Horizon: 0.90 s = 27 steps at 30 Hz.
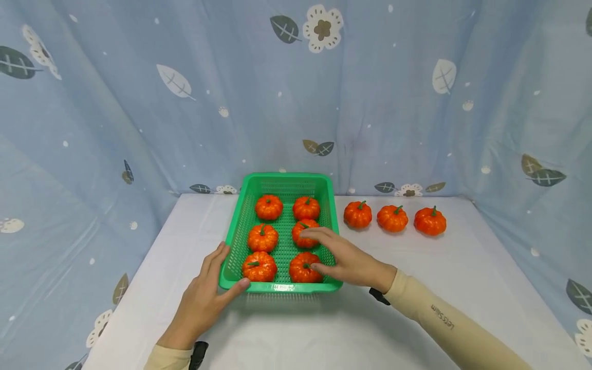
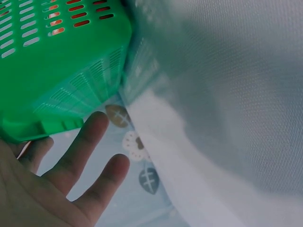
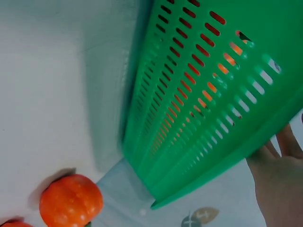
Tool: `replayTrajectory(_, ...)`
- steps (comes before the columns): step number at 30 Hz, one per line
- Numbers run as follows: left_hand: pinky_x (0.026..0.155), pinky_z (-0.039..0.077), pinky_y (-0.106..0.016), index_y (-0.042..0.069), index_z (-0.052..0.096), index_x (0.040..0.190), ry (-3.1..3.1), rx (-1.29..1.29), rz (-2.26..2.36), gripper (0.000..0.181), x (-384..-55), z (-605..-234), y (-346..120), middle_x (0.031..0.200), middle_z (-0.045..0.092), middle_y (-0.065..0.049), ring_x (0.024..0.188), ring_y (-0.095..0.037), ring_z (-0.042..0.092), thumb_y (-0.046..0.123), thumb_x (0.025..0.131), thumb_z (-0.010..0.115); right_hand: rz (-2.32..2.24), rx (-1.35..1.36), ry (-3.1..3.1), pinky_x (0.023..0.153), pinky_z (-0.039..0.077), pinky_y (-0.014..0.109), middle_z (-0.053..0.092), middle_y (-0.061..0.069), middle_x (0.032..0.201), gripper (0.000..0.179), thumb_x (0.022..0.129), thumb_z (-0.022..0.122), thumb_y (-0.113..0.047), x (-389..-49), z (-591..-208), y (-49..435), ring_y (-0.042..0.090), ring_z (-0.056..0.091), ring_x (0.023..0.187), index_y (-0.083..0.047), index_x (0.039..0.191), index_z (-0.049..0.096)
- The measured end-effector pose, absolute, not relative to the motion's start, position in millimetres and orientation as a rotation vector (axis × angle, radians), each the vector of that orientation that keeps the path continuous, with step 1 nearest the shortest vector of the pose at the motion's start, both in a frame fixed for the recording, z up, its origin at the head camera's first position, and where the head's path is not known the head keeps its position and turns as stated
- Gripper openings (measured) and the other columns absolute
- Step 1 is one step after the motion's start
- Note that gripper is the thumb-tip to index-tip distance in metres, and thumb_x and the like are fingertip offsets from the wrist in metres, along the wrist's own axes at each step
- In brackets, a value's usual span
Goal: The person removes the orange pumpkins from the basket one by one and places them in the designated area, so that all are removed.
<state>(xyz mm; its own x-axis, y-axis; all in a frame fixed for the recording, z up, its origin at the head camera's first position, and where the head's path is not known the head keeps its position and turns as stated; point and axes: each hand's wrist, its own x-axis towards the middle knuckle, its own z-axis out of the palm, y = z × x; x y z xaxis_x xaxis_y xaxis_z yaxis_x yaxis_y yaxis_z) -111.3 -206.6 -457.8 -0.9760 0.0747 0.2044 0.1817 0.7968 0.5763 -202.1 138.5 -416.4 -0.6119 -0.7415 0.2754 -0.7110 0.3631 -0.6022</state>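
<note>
A green plastic basket (image 1: pixel 282 289) with slotted walls holds several small orange pumpkins in two columns. My left hand (image 1: pixel 203 295) is at the basket's front left corner, its fingers beside the left wall and its thumb by the front rim. In the left wrist view, the fingers (image 2: pixel 78 156) look straight and spread. My right hand (image 1: pixel 349 259) reaches over the right rim, fingers above the middle right pumpkin (image 1: pixel 299 232) and thumb by the front right pumpkin (image 1: pixel 302 270). Whether it touches either one is unclear; nothing appears gripped.
Three more pumpkins stand in a row right of the basket: a near one (image 1: pixel 357 215), a middle one (image 1: pixel 392 219) and a far right one (image 1: pixel 430 222). A white cloth covers the table (image 1: pixel 416 267). A blue patterned curtain (image 1: pixel 259 118) hangs behind and around it.
</note>
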Motion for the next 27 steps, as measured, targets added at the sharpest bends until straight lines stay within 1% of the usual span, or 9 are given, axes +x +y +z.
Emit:
replayTrajectory(4, 0.096, 0.043, -0.065, 0.022, 0.025, 0.162, -2.82, -0.208, -0.933, 0.086, -111.5, -457.0, -204.7, 0.167, 0.021, -0.001, 0.13, -0.045, 0.051, 0.055, 0.095, 0.066, -0.943, -1.39, 2.527, 0.112, 0.039, 0.038, 0.039, -0.003, 0.155, 0.07, 0.092, 0.077, -0.015, -203.1, -417.9, 134.7, 0.017, 0.035, 0.143, -0.016, 0.153, 0.043)
replayTrajectory(8, 0.095, 0.044, -0.066, 0.021, 0.025, 0.162, -2.823, -0.206, -0.929, 0.086, -110.8, -455.6, -204.1, 0.167, 0.021, -0.002, 0.128, -0.047, 0.052, 0.055, 0.095, 0.066, -0.742, -1.44, 2.532, 0.111, 0.04, 0.036, 0.039, -0.003, 0.155, 0.076, 0.088, 0.082, -0.019, -204.6, -414.4, 130.7, 0.017, 0.036, 0.142, -0.018, 0.153, 0.042)
replayTrajectory(11, 0.094, 0.044, -0.065, 0.021, 0.025, 0.162, -2.825, -0.196, -0.929, 0.086, -109.9, -455.2, -205.0, 0.167, 0.021, -0.002, 0.127, -0.047, 0.053, 0.055, 0.095, 0.066, -0.641, -1.46, 2.529, 0.11, 0.041, 0.034, 0.041, -0.003, 0.154, 0.081, 0.086, 0.085, -0.019, -205.8, -412.3, 124.9, 0.016, 0.038, 0.141, -0.02, 0.154, 0.041)
replayTrajectory(16, 0.095, 0.043, -0.066, 0.021, 0.024, 0.162, -2.83, -0.189, -0.94, 0.086, -110.3, -455.1, -204.6, 0.167, 0.021, -0.001, 0.13, -0.046, 0.05, 0.055, 0.095, 0.066, -0.504, -1.465, 2.542, 0.108, 0.043, 0.031, 0.046, 0.002, 0.149, 0.08, 0.085, 0.086, -0.018, -207.7, -411.6, 115.0, 0.018, 0.045, 0.137, -0.017, 0.152, 0.043)
replayTrajectory(21, 0.096, 0.043, -0.066, 0.022, 0.024, 0.162, -2.833, -0.193, -0.939, 0.086, -111.5, -457.6, -203.8, 0.167, 0.021, -0.001, 0.131, -0.045, 0.05, 0.056, 0.095, 0.066, -0.419, -1.446, 2.568, 0.101, 0.049, 0.03, 0.051, 0.006, 0.144, 0.076, 0.086, 0.085, -0.022, -209.2, -414.3, 108.7, 0.02, 0.053, 0.127, -0.013, 0.15, 0.046)
replayTrajectory(24, 0.095, 0.043, -0.066, 0.022, 0.024, 0.162, -2.826, -0.195, -0.931, 0.086, -111.4, -457.9, -204.1, 0.167, 0.021, -0.002, 0.131, -0.045, 0.05, 0.055, 0.095, 0.066, -0.393, -1.425, 2.582, 0.097, 0.05, 0.029, 0.054, 0.006, 0.14, 0.072, 0.086, 0.084, -0.024, -209.9, -414.9, 106.1, 0.018, 0.056, 0.119, -0.011, 0.148, 0.049)
replayTrajectory(27, 0.095, 0.043, -0.066, 0.022, 0.024, 0.162, -2.819, -0.199, -0.929, 0.086, -111.0, -457.1, -204.3, 0.167, 0.021, -0.002, 0.131, -0.046, 0.05, 0.054, 0.095, 0.066, -0.392, -1.433, 2.592, 0.091, 0.052, 0.026, 0.058, 0.006, 0.132, 0.066, 0.086, 0.084, -0.023, -210.6, -415.4, 103.8, 0.016, 0.058, 0.105, -0.008, 0.143, 0.054)
